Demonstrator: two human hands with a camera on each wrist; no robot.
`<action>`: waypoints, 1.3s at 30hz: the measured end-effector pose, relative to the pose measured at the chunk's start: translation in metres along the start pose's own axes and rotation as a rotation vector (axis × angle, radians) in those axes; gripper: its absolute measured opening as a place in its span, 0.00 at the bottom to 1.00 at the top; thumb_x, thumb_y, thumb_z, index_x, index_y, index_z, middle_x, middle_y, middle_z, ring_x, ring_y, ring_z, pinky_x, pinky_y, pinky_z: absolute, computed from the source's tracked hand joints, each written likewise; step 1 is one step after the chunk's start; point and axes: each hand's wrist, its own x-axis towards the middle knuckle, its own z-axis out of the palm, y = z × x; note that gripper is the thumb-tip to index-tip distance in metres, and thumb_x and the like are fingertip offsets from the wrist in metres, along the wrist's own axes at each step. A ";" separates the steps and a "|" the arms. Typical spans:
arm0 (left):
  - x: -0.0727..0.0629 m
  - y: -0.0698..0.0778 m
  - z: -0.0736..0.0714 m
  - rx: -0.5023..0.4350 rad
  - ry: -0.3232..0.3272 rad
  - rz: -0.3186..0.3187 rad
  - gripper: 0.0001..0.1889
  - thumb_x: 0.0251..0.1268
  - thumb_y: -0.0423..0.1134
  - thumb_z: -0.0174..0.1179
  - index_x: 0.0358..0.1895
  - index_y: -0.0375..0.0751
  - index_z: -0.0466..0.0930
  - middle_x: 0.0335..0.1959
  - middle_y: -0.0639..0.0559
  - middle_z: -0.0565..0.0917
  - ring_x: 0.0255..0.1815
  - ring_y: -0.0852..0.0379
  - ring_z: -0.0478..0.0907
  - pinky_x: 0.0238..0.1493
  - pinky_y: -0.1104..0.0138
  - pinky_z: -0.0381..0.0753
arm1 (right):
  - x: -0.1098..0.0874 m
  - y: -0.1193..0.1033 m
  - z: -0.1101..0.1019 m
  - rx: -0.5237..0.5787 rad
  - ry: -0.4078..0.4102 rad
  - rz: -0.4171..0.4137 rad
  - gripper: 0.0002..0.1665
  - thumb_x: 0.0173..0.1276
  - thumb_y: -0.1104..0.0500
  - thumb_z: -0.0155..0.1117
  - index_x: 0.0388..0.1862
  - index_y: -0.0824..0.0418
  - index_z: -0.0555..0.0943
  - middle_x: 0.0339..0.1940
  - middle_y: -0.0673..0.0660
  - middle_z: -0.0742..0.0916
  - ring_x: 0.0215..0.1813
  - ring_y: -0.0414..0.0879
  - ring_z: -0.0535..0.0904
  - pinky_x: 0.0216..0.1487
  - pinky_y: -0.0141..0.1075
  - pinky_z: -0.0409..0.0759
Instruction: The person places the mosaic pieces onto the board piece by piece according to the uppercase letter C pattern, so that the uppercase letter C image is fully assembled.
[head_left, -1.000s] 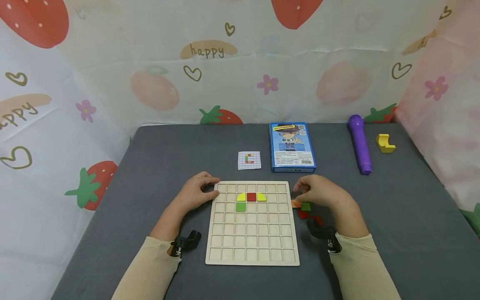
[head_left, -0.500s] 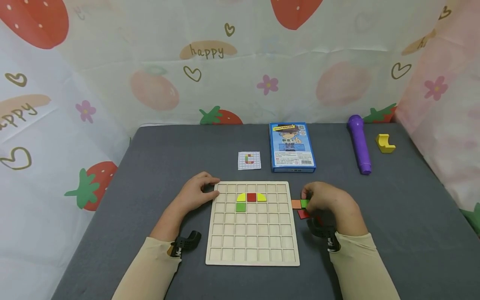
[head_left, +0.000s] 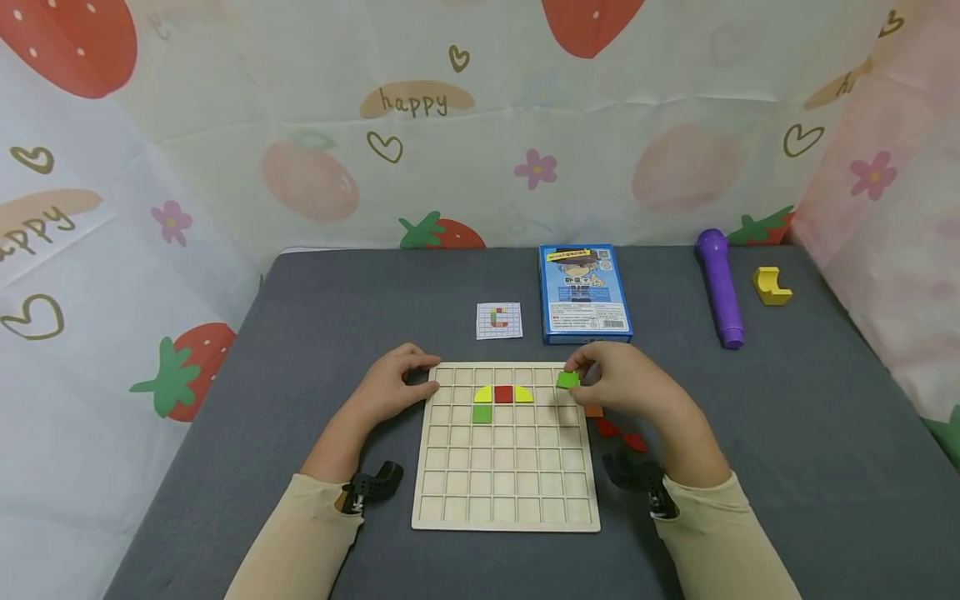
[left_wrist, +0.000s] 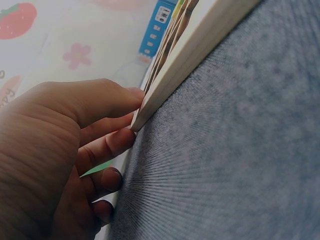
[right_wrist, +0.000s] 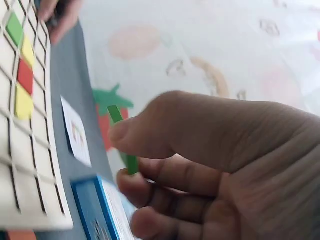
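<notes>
A pale wooden grid board (head_left: 504,475) lies flat on the table. In its upper rows sit a red square (head_left: 503,394), a green square (head_left: 482,414) and two yellow quarter-round pieces (head_left: 522,394). My left hand (head_left: 392,385) holds the board's far left corner, thumb on the side edge and fingers round the corner. Between thumb and fingers my right hand (head_left: 633,382) pinches a green square tile (head_left: 567,380), raised over the board's far right corner. Seen from the right wrist, this green tile (right_wrist: 132,164) is nearly edge-on.
Right of the board lie an orange piece (head_left: 593,411) and red pieces (head_left: 634,442), partly hidden by my right hand. Behind the board are a pattern card (head_left: 498,321) and a blue box (head_left: 586,296). A purple microphone-shaped object (head_left: 720,287) and yellow block (head_left: 771,287) lie far right.
My right hand took the green tile from beside the board, lifted it and moved left over the board's far right corner. The left hand stayed at its corner.
</notes>
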 end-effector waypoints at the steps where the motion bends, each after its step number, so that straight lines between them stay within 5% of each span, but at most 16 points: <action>1: 0.000 0.000 0.000 0.001 -0.001 0.002 0.21 0.65 0.39 0.71 0.60 0.38 0.85 0.49 0.50 0.81 0.38 0.54 0.70 0.43 0.57 0.69 | 0.000 -0.003 0.003 -0.004 0.012 -0.018 0.17 0.64 0.60 0.73 0.51 0.64 0.85 0.40 0.55 0.84 0.36 0.48 0.77 0.36 0.42 0.77; 12: -0.001 0.002 -0.001 -0.001 -0.001 -0.010 0.21 0.66 0.40 0.71 0.60 0.38 0.85 0.49 0.50 0.81 0.39 0.53 0.71 0.44 0.57 0.70 | 0.010 -0.037 0.058 -0.107 -0.019 -0.224 0.12 0.62 0.61 0.73 0.45 0.60 0.89 0.38 0.52 0.84 0.36 0.43 0.75 0.38 0.39 0.76; 19: -0.001 0.002 0.000 0.006 0.003 -0.009 0.21 0.66 0.39 0.71 0.60 0.38 0.85 0.48 0.50 0.81 0.38 0.54 0.71 0.43 0.57 0.70 | 0.015 -0.046 0.097 -0.229 -0.109 -0.255 0.08 0.63 0.58 0.75 0.40 0.56 0.89 0.30 0.47 0.79 0.33 0.40 0.73 0.35 0.37 0.73; 25: -0.001 0.003 -0.002 -0.012 -0.002 -0.018 0.21 0.66 0.39 0.71 0.61 0.38 0.85 0.49 0.50 0.81 0.38 0.54 0.71 0.43 0.57 0.70 | 0.011 -0.054 0.114 -0.375 0.022 -0.322 0.02 0.63 0.58 0.75 0.30 0.53 0.91 0.29 0.45 0.80 0.29 0.37 0.72 0.25 0.34 0.71; 31: 0.000 0.003 -0.001 -0.011 0.009 -0.008 0.21 0.65 0.38 0.71 0.60 0.37 0.85 0.48 0.49 0.82 0.38 0.54 0.72 0.43 0.57 0.71 | 0.011 -0.057 0.122 -0.487 0.152 -0.335 0.14 0.62 0.64 0.70 0.20 0.48 0.90 0.24 0.45 0.81 0.25 0.37 0.74 0.19 0.34 0.70; 34: 0.001 0.002 0.000 -0.008 0.010 -0.008 0.21 0.65 0.38 0.71 0.60 0.37 0.85 0.48 0.49 0.82 0.39 0.54 0.72 0.43 0.57 0.71 | 0.009 -0.055 0.121 -0.465 0.124 -0.311 0.12 0.65 0.62 0.70 0.24 0.48 0.92 0.23 0.45 0.82 0.25 0.38 0.74 0.20 0.35 0.71; 39: 0.000 0.000 0.000 -0.006 0.000 -0.020 0.21 0.65 0.39 0.71 0.61 0.38 0.85 0.49 0.49 0.82 0.39 0.53 0.72 0.44 0.57 0.71 | -0.004 -0.044 0.113 -0.382 0.108 -0.255 0.09 0.69 0.54 0.71 0.46 0.49 0.92 0.31 0.44 0.84 0.31 0.38 0.75 0.26 0.35 0.73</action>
